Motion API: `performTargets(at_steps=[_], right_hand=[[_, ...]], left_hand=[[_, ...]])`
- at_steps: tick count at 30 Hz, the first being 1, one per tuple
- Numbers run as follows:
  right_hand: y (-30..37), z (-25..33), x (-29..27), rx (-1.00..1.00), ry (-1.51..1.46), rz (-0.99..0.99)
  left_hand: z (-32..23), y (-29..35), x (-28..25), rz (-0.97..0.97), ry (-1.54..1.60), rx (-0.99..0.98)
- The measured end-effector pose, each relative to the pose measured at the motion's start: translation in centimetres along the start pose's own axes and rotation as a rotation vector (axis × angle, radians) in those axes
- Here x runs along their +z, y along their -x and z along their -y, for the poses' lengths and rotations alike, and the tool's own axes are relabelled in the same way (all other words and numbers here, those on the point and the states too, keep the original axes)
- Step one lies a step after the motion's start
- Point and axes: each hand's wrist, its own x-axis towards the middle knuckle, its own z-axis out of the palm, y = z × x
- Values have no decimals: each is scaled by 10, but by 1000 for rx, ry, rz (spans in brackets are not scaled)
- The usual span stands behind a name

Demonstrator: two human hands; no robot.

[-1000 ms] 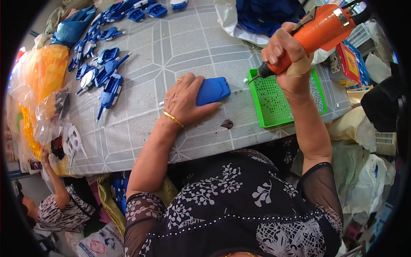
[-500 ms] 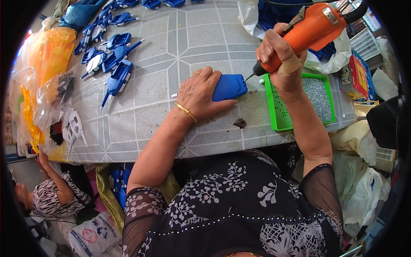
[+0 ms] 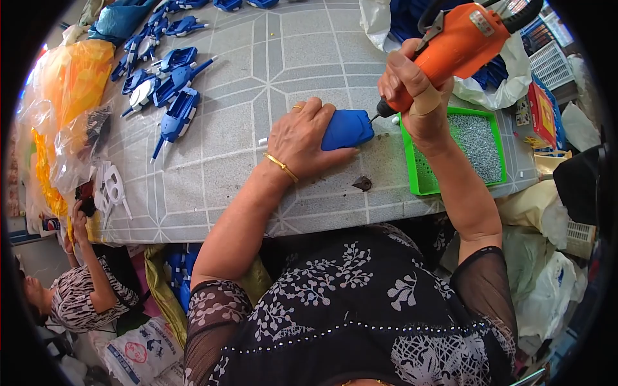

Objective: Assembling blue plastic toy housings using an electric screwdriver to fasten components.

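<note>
My left hand (image 3: 302, 137), with a gold bangle at the wrist, is closed over a blue plastic toy part (image 3: 347, 129) and holds it against the table. A short white peg (image 3: 262, 141) sticks out beside the hand on its left. My right hand (image 3: 418, 96) grips an orange electric screwdriver (image 3: 460, 42), tilted down to the left. Its thin bit (image 3: 374, 118) meets the right end of the blue part. Under my right forearm sits a green tray (image 3: 417, 174) holding many small silver screws (image 3: 475, 141). A small dark pointed piece (image 3: 362, 184) lies in front of the blue part.
Several blue toy assemblies (image 3: 177, 116) with white bits lie at the far left. White plastic frames (image 3: 112, 190) and clear and orange bags (image 3: 77, 77) crowd the left edge. A white sack (image 3: 508, 90) of blue parts stands behind the tray. Another person (image 3: 90, 283) sits at lower left.
The screwdriver and my right hand have shifted slightly left and down, its bit staying at the blue part's end. My left hand barely moved. The other person's hand has risen to the right.
</note>
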Motion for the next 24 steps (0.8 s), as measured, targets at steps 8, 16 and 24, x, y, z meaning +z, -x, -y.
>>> performTargets(at_steps=[8,16,24], right_hand=[[-4,-6,-1,10,113,72],[-1,-6,11,36,-1,23],[6,45,-45,-153,217,-219]], left_hand=[[-2,-6,0,-4,7,-1],[-7,2,-9,-34,24,-23],[-12,34,-86,-127,-177,-75]])
